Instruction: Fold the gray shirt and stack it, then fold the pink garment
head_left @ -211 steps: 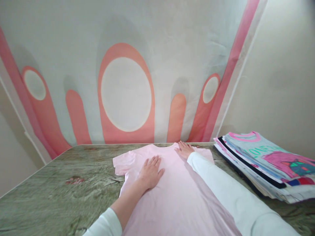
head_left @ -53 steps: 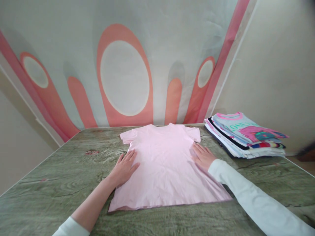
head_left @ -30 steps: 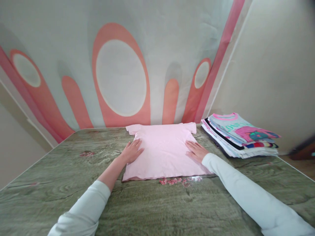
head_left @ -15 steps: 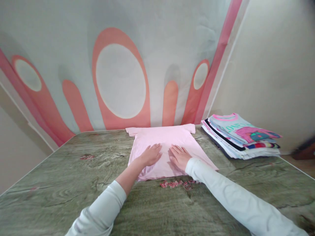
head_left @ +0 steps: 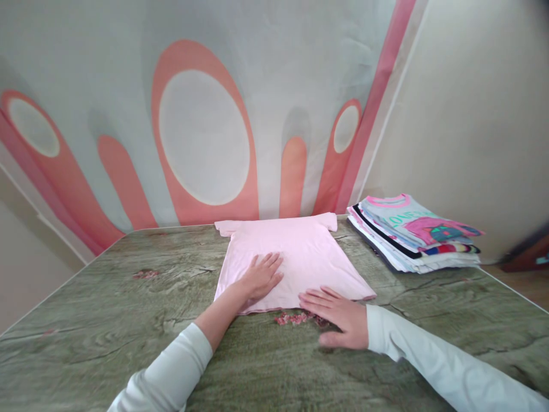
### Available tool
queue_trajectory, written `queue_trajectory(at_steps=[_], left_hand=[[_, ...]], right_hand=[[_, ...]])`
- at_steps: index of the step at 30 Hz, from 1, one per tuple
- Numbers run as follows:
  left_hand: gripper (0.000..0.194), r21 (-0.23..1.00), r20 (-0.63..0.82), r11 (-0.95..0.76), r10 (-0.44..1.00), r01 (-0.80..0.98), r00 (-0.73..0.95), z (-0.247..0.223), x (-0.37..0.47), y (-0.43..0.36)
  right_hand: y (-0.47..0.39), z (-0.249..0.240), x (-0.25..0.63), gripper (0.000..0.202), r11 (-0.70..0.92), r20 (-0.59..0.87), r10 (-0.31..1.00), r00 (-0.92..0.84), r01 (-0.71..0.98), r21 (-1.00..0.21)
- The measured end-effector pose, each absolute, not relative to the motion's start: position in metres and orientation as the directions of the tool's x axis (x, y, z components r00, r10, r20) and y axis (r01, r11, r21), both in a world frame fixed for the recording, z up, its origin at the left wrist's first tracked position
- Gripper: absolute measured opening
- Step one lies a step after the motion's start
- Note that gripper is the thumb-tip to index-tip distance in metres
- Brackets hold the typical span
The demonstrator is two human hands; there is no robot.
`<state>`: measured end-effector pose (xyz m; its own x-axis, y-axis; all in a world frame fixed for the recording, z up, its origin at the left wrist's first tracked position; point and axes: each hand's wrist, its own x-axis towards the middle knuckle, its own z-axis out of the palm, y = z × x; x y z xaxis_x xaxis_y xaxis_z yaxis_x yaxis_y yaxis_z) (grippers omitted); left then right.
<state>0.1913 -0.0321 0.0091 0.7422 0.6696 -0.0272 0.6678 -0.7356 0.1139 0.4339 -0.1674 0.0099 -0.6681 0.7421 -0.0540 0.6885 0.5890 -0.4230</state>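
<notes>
A pink T-shirt (head_left: 291, 246) lies spread flat, its sleeves toward the wall and its hem toward me. My left hand (head_left: 262, 277) rests palm down on the left half of the shirt, fingers stretched out. At the near hem, on the right, is my right hand (head_left: 338, 317), open, its fingertips over the shirt's edge and its thumb over the table. Neither hand grips the cloth. The shirt looks mostly smooth, with faint creases around the left hand.
A stack of folded clothes (head_left: 412, 240) sits at the table's right, a grey printed shirt with a pink collar on top. The wood-patterned table (head_left: 107, 320) meets a wall covering (head_left: 274, 68) with pink-orange shapes at its far edge.
My right hand has moved from the middle of the shirt back toward me and right, to the near hem. My left hand has stayed on the shirt. The view has shifted slightly.
</notes>
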Motion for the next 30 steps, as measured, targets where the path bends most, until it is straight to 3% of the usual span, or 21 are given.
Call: queue_trajectory(at_steps=[5,10,16,23,27,30], left_hand=[[0.058,0.108,-0.002,-0.709,0.701,0.697,0.713,0.007,0.205,-0.035],[0.062,0.079,0.064,-0.722,0.692,0.687,0.719,-0.003,0.218,-0.041],[0.062,0.046,0.089,-0.717,0.697,0.696,0.712,-0.008,0.218,-0.042],[0.062,0.038,0.098,-0.717,0.696,0.697,0.711,-0.01,0.219,-0.042],[0.061,0.036,0.093,-0.714,0.699,0.699,0.709,-0.011,0.219,-0.042],[0.061,0.033,0.105,-0.718,0.695,0.696,0.712,-0.012,0.219,-0.042]], right_hand=[[-0.143,0.015,0.427,0.067,0.408,0.008,0.885,-0.465,0.767,-0.495],[-0.096,0.0,0.414,0.069,0.135,0.047,0.991,-0.127,0.95,-0.281],[-0.103,-0.021,0.448,0.078,0.032,-0.075,0.996,-0.043,0.989,-0.143],[-0.133,-0.029,0.508,0.077,-0.083,-0.082,0.994,0.079,0.996,-0.04],[-0.133,-0.028,0.519,0.065,-0.067,-0.041,0.997,0.064,0.995,-0.078],[-0.123,-0.024,0.528,0.05,0.067,0.05,0.997,-0.059,0.983,-0.173]])
